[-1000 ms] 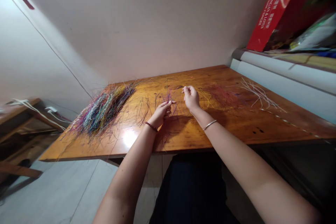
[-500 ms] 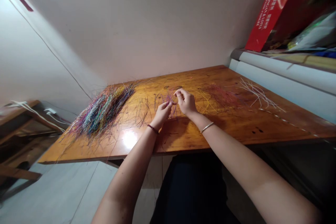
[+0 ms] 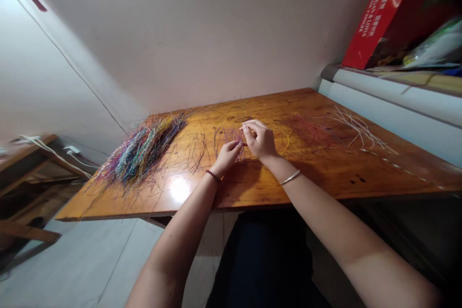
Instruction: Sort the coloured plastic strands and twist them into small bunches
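Note:
Over the middle of the wooden table (image 3: 252, 187), my left hand (image 3: 230, 154) is closed in a pinch, its fingertips at what looks like a thin strand, too fine to see clearly. My right hand (image 3: 260, 140) is just to the right, thumb and fingertips drawn together; whatever they hold is too small to make out. The fingertips of both hands nearly meet. Beneath and behind them lie purple strands (image 3: 228, 134), partly covered by the hands. Yellow strands (image 3: 288, 135) spread out to the right of my right hand.
A thick bundle of multicoloured strands (image 3: 139, 154) covers the table's left side. Dark loose strands (image 3: 197, 149) lie beside it, red ones (image 3: 312, 130) and white ones (image 3: 357, 130) to the right. A red box (image 3: 380, 14) stands on a shelf at the right; a wall rises behind.
The view has shifted slightly, so things sit a little further right. Both hands stay pinched close together, with only small movement of the fingers.

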Motion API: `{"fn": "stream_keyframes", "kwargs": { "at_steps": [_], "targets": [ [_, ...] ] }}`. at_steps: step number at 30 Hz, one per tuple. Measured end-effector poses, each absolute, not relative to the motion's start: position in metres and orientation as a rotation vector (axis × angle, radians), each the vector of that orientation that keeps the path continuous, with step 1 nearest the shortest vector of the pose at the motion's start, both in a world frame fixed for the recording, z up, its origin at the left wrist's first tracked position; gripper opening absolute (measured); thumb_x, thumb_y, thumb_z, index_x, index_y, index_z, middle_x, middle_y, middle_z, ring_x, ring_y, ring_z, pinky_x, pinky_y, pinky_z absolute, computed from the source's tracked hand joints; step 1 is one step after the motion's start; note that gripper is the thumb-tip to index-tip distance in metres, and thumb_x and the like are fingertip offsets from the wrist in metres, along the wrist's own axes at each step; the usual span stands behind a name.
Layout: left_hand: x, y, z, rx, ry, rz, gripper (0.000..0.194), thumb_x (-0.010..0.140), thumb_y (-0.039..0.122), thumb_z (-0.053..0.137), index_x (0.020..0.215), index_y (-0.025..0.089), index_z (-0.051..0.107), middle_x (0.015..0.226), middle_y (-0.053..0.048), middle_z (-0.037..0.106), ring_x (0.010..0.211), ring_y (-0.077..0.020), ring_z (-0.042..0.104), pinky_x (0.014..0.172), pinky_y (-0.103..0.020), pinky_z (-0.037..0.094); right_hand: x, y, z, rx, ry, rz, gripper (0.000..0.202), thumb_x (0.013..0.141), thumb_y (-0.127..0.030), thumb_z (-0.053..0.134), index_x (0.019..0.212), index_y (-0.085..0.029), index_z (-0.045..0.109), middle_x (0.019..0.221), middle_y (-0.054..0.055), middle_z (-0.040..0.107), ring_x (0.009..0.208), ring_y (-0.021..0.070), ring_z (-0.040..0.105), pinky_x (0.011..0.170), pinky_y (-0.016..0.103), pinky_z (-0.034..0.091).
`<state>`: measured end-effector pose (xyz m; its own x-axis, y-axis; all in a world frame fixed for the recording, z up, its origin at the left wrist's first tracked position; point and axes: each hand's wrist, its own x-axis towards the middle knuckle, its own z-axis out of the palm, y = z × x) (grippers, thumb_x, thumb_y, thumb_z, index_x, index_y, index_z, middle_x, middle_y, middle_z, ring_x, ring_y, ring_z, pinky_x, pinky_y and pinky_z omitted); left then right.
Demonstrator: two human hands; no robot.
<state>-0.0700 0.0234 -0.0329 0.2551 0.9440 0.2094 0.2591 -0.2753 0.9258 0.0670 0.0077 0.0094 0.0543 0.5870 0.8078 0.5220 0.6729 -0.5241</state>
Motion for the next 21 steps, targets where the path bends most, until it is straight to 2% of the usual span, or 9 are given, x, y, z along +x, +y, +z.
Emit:
{"fn": "stream_keyframes", "kwargs": {
  "at_steps": [4,14,21],
  "targets": [
    [-0.0702,0.0256,-0.0371,1.733,1.094,1.089,0.037,0.079,0.048,0.053,0.066,0.014,0.054,0.056,0.003,0.04,0.054,-0.0079,0.031,0.051,-0.021,0.025,0.0681,0.0084,0.0075,-1.028,-1.65,0.032,0.031,0.091,-0.033,0.04,0.083,-0.019,0.067,0.092,0.008,0.069,0.088,0.0198,0.062,0.079,0.03,0.046],
    [-0.0705,0.0227,-0.0331,1.752,1.111,1.057,0.035,0.081,0.043,0.052,0.08,0.012,0.067,0.061,0.001,0.049,0.056,-0.0089,0.037,0.052,-0.021,0.027,0.0706,0.0049,0.0102,-1.294,-1.596,-0.053,0.033,0.091,-0.034,0.04,0.076,-0.02,0.067,0.081,0.008,0.067,0.077,0.0197,0.06,0.068,0.028,0.04],
    [-0.0712,0.0242,-0.0357,1.808,1.103,1.066,0.036,0.083,0.043,0.05,0.081,0.012,0.067,0.059,0.001,0.045,0.055,-0.0086,0.035,0.052,-0.021,0.027,0.0698,0.0102,0.0076,-1.263,-1.652,0.068,0.029,0.089,-0.033,0.045,0.08,-0.022,0.07,0.088,0.007,0.071,0.083,0.0216,0.063,0.072,0.03,0.042]
  ]
}}
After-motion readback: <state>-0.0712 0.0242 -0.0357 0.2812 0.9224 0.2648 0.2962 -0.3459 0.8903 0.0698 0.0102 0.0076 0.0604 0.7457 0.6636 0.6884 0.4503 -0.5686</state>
